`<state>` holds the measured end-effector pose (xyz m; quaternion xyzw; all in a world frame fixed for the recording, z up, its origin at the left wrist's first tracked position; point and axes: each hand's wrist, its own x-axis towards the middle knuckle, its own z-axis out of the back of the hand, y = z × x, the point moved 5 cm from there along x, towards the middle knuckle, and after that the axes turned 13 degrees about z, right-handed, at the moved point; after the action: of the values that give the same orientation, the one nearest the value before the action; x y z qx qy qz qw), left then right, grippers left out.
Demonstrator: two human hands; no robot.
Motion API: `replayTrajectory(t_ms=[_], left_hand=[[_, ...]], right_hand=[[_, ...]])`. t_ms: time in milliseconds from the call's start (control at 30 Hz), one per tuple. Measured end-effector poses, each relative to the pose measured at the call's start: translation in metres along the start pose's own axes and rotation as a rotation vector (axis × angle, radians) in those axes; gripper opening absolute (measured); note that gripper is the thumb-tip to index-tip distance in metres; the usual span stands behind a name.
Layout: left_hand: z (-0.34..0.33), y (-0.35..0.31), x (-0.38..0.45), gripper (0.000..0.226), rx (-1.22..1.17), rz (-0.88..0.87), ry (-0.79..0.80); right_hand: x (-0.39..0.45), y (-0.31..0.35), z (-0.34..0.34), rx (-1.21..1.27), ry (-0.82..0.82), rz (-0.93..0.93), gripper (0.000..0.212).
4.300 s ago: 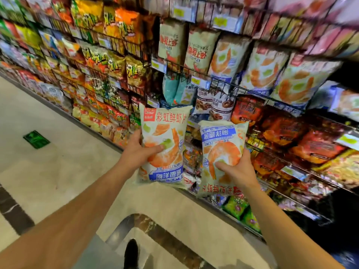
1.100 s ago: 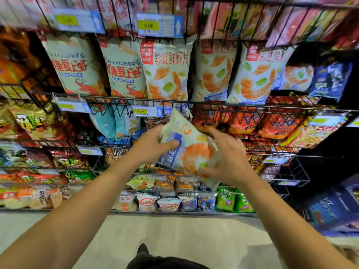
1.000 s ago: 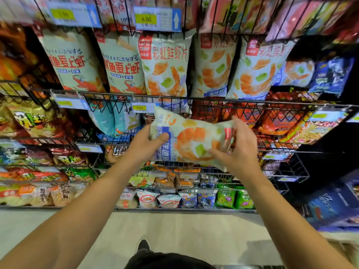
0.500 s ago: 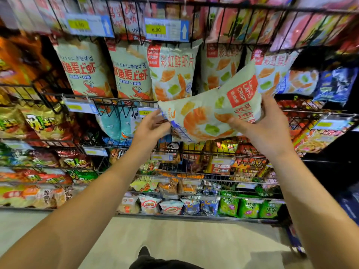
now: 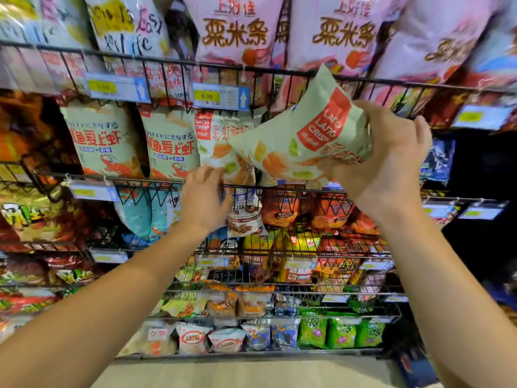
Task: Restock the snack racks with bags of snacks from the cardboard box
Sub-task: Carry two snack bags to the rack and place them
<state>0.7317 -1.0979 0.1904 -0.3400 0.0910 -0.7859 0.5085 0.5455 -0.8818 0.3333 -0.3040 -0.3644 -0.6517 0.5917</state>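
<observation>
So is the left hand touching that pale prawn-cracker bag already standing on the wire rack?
Touching. In the head view the left hand's fingertips press on the lower front of the shelved pale prawn-cracker bag, above the rack's wire rail.

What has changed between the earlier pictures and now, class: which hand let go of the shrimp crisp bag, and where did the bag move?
The left hand let go and now touches the shelved bag. The right hand alone grips the shrimp crisp bag, raised up and rightward towards the rack. The shelved bags stayed put.

The right hand [image 5: 389, 161] covers one end of the snack bag [image 5: 302, 138]. That bag hides pt of a shelf bag [image 5: 221, 141]. Top pink bags [image 5: 235, 26] cut off, blurry.
</observation>
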Motion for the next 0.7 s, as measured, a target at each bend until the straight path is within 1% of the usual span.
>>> replayTrajectory(t_ms=[133, 267, 400, 567, 700], left_hand=[[-0.016, -0.003, -0.007, 0.058, 0.175, -0.084, 0.047], [-0.023, 0.001, -0.010, 0.062, 0.235, -0.124, 0.042], [-0.023, -0.002, -0.006, 0.052, 0.263, -0.153, 0.021], [-0.030, -0.003, -0.003, 0.046, 0.295, -0.132, 0.006], [-0.030, -0.001, -0.003, 0.047, 0.315, -0.133, -0.009]], right_hand=[[0.004, 0.008, -0.001, -0.097, -0.028, 0.056, 0.079], [0.001, 0.007, -0.001, -0.125, -0.036, 0.086, 0.080], [-0.008, 0.004, 0.003, -0.201, -0.043, 0.092, 0.079], [-0.014, 0.004, -0.029, -0.337, -0.009, 0.103, 0.073], [-0.020, 0.000, -0.059, -0.356, 0.024, 0.142, 0.073]])
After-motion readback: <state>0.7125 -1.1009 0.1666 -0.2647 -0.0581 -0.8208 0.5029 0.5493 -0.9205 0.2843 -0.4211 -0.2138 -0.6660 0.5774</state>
